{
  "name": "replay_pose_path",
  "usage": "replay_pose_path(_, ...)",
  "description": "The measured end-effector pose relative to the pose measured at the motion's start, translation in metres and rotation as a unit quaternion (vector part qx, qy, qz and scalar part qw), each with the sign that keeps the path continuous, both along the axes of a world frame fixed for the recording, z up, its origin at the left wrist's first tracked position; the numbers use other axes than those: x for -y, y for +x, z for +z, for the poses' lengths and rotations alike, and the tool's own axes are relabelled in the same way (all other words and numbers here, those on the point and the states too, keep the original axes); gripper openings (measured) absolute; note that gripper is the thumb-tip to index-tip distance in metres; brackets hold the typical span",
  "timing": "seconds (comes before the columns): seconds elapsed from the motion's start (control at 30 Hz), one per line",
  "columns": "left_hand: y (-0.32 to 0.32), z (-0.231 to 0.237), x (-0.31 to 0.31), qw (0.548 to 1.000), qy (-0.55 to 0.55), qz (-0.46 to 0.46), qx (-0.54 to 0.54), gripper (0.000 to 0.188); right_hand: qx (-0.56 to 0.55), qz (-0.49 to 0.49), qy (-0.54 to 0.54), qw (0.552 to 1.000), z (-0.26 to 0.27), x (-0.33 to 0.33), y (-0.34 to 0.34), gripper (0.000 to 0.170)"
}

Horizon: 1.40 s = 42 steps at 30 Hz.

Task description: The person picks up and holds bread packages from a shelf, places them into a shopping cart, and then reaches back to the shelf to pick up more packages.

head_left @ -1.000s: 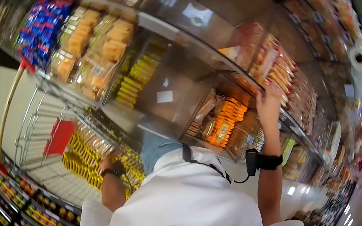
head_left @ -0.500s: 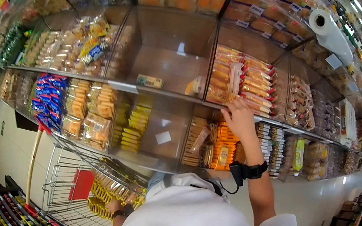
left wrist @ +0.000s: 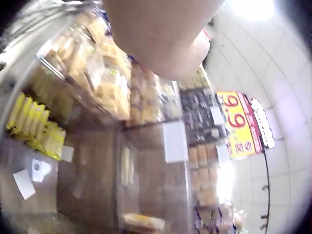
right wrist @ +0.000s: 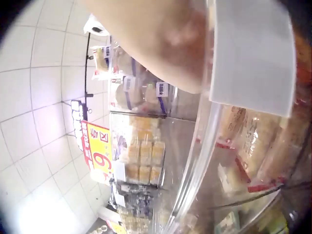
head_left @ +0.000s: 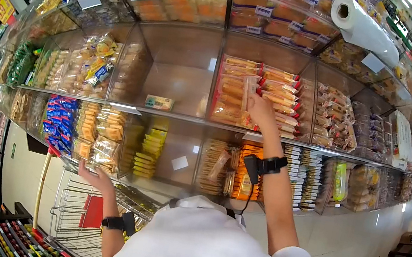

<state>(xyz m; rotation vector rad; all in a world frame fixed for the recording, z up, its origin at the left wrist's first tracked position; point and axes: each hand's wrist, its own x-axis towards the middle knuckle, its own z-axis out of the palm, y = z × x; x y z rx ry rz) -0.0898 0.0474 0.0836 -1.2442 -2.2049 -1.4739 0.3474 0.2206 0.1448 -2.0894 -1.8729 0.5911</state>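
Currently reaching with the right hand (head_left: pixel 261 111) into an upper shelf bin (head_left: pixel 230 128), at a long clear-wrapped pack (head_left: pixel 249 93) lying crosswise on top of red-ended snack packs (head_left: pixel 280 93). Impossible to tell how far closed the right grip is or any hold on the long pack, with fingertips hidden. Holding nothing in the left hand (head_left: pixel 97 179), with grip relaxed and fingers extended, above a wire shopping cart (head_left: pixel 92 212), near tan packs (head_left: pixel 106 147) in a lower bin. Wearing black wrist straps (head_left: pixel 273 165) on both arms.
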Motion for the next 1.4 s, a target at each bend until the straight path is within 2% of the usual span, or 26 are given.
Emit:
replay_pose_path(0.13,0.070,0.040,-0.059,0.974,0.094,-0.205,-0.032,0.038,0.138,-0.015,-0.044,0.989,-0.029,-0.009,-0.013,0.034)
replay_pose_path(0.23,0.129,0.073,-0.089,0.937,0.094,-0.322,-0.093,0.033,0.179,-0.001,-0.092,0.980,-0.019,-0.007,-0.019,0.041)
replay_pose_path(0.27,0.149,0.083,-0.099,0.919,0.107,-0.363,-0.109,0.030,0.152,-0.008,-0.066,0.986,-0.020,-0.007,-0.018,0.040)
replay_pose_path(0.33,0.187,0.100,-0.120,0.895,0.116,-0.424,-0.076,0.031,0.099,-0.022,-0.017,0.995,-0.026,-0.005,-0.012,0.039)
replay_pose_path(0.4,0.221,0.107,-0.141,0.877,0.104,-0.468,-0.039,0.032,0.099,-0.024,0.133,0.986,-0.017,0.001,-0.015,0.038)
replay_pose_path(0.43,0.237,0.108,-0.153,0.871,0.114,-0.476,-0.042,0.034,0.097,-0.026,0.207,0.973,-0.013,0.002,-0.016,0.037)
replay_pose_path(0.53,0.265,0.097,-0.177,0.869,0.098,-0.479,-0.077,0.036,0.061,0.073,0.281,0.955,-0.015,-0.008,-0.013,0.038)
replay_pose_path(0.57,0.270,0.092,-0.182,0.870,0.085,-0.476,-0.092,0.036,-0.006,0.054,0.152,0.987,-0.021,-0.019,-0.011,0.041)
replay_pose_path(0.6,0.273,0.092,-0.184,0.867,0.087,-0.480,-0.099,0.036,-0.073,0.034,0.019,0.997,-0.024,-0.031,-0.012,0.045)
replay_pose_path(0.67,0.276,0.092,-0.189,0.861,0.091,-0.488,-0.111,0.037,-0.060,0.068,-0.054,0.994,-0.033,-0.038,-0.009,0.050)
replay_pose_path(0.73,0.273,0.099,-0.195,0.861,0.096,-0.482,-0.127,0.036,0.097,0.178,0.072,0.977,-0.002,-0.020,-0.017,0.054)
replay_pose_path(0.83,0.270,0.108,-0.209,0.864,0.086,-0.487,-0.093,0.034,0.113,0.160,0.060,0.979,0.029,-0.028,-0.021,0.060)
replay_pose_path(0.9,0.271,0.117,-0.222,0.858,0.080,-0.506,-0.044,0.032,0.163,0.176,0.072,0.968,-0.007,-0.059,-0.008,0.066)
replay_pose_path(0.97,0.277,0.129,-0.234,0.842,0.077,-0.534,0.014,0.030,0.203,0.192,0.076,0.957,-0.021,-0.076,-0.002,0.072)
replay_pose_path(1.07,0.292,0.140,-0.261,0.828,0.052,-0.555,0.050,0.030,0.263,0.217,0.069,0.937,-0.010,-0.082,-0.007,0.075)
replay_pose_path(1.13,0.306,0.132,-0.282,0.815,0.092,-0.570,0.052,0.027,0.315,0.232,0.054,0.919,0.000,-0.074,-0.021,0.075)
replay_pose_path(1.2,0.314,0.119,-0.301,0.811,0.117,-0.571,0.042,0.024,0.301,0.251,0.048,0.919,0.000,-0.075,-0.023,0.065)
replay_pose_path(1.27,0.319,0.102,-0.309,0.821,0.125,-0.557,0.020,0.020,0.269,0.242,0.103,0.927,-0.014,-0.080,-0.021,0.061)
replay_pose_path(1.3,0.319,0.109,-0.305,0.828,0.100,-0.550,0.037,0.014,0.252,0.238,0.129,0.929,-0.020,-0.084,-0.020,0.059)
replay_pose_path(1.4,0.315,0.115,-0.298,0.811,0.108,-0.574,0.002,0.014,0.010,0.204,0.110,0.973,-0.021,-0.086,-0.020,0.053)
